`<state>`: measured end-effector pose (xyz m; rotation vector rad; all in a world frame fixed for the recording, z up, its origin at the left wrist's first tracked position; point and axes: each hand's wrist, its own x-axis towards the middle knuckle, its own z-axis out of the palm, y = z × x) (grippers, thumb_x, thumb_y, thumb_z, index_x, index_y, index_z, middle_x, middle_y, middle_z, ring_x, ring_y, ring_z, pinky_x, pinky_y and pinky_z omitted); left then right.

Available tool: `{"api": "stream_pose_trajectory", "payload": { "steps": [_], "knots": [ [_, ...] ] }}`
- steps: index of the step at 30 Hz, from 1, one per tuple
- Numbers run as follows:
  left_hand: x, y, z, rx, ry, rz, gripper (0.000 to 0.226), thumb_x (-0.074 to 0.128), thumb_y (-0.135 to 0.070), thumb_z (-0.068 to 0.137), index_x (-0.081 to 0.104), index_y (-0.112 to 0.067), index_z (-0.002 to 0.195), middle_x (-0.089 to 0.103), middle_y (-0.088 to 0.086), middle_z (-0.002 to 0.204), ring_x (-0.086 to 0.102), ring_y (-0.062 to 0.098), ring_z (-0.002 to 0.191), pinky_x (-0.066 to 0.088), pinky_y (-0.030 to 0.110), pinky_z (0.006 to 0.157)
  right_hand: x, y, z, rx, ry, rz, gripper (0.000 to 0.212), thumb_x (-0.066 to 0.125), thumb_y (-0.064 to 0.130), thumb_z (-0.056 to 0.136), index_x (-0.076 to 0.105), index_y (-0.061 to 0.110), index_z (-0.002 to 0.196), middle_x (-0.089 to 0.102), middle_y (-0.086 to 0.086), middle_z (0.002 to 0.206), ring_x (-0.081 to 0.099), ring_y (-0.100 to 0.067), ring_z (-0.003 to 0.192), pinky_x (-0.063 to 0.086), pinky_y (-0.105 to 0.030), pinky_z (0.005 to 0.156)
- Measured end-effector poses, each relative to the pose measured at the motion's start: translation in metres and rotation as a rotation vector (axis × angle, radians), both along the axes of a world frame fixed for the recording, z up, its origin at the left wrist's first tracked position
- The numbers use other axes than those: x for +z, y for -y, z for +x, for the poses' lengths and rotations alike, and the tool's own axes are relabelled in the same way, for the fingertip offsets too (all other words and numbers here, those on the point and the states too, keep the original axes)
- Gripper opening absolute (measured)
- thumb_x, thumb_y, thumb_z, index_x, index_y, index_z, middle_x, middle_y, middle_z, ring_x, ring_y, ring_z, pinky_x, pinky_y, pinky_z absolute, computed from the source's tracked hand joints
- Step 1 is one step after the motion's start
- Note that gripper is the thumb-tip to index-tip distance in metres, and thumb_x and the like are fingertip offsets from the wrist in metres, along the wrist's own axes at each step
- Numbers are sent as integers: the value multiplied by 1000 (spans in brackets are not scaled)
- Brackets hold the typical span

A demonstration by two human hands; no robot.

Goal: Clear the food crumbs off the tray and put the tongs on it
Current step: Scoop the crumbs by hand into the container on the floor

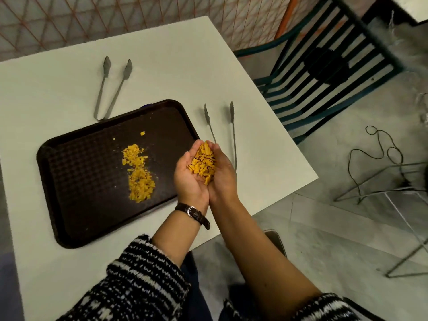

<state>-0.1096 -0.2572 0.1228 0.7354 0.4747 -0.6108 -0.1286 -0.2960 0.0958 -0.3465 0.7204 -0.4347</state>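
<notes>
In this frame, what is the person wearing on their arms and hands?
Both hands are bare: left hand, right hand. Both sleeves are a fuzzy black-and-white patterned knit, pushed back so the forearms show: left sleeve, right sleeve. On the left wrist sits a watch with a dark strap and a silver buckle. No gloves or rings are visible.

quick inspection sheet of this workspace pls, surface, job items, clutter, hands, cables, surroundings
surface: white table, mostly bare
job's things: dark tray with a yellow crumbs pile left on it; far tongs and near tongs both lie on the table, off the tray
clutter: nothing seen
grippers: left hand and right hand cupped together, holding scooped crumbs beside the tray
cables: thin dark cord looped on the floor
surroundings: slatted chair, wire-frame stand, lattice wall
</notes>
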Motion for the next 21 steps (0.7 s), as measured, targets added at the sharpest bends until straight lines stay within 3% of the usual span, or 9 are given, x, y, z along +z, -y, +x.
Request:
{"api": "stream_pose_trajectory", "payload": {
  "steps": [4,8,14,17,21],
  "knots": [
    [-13,44,-75,-21,-35,-66,39,26,-21,95,61,-4,103,64,15,101,62,24,93,48,34,92,-4,44,-77,-72,-25,10,16,60,9,87,73,9,77,72,-8,83,69,-20,78,53,-36,82],
    [-30,90,-160,-11,-65,-137,38,27,-19,94,62,-3,98,72,10,82,70,20,76,58,28,72,-20,88,-159,-111,14,8,23,57,6,89,72,10,73,71,-6,80,68,-20,76,50,-43,89],
    [-83,135,-261,-41,-172,-104,43,31,-24,92,71,-10,89,64,19,106,54,38,114,36,50,107,-58,129,-265,-143,-142,-12,17,58,8,89,70,7,76,72,-10,76,68,-24,73,51,-48,89],
    [-123,146,-299,-98,-252,-47,43,32,-25,91,73,-10,90,59,23,117,50,42,120,35,53,108,-95,139,-305,-198,-273,12,14,60,7,87,70,7,77,73,-9,76,69,-21,73,52,-43,89],
    [-195,147,-331,-193,-310,98,39,28,-22,94,63,-7,102,61,19,112,59,31,105,43,42,100,-172,139,-342,-224,-440,76,11,61,9,87,70,6,81,71,-11,83,67,-23,77,51,-44,91]
  ]
}}
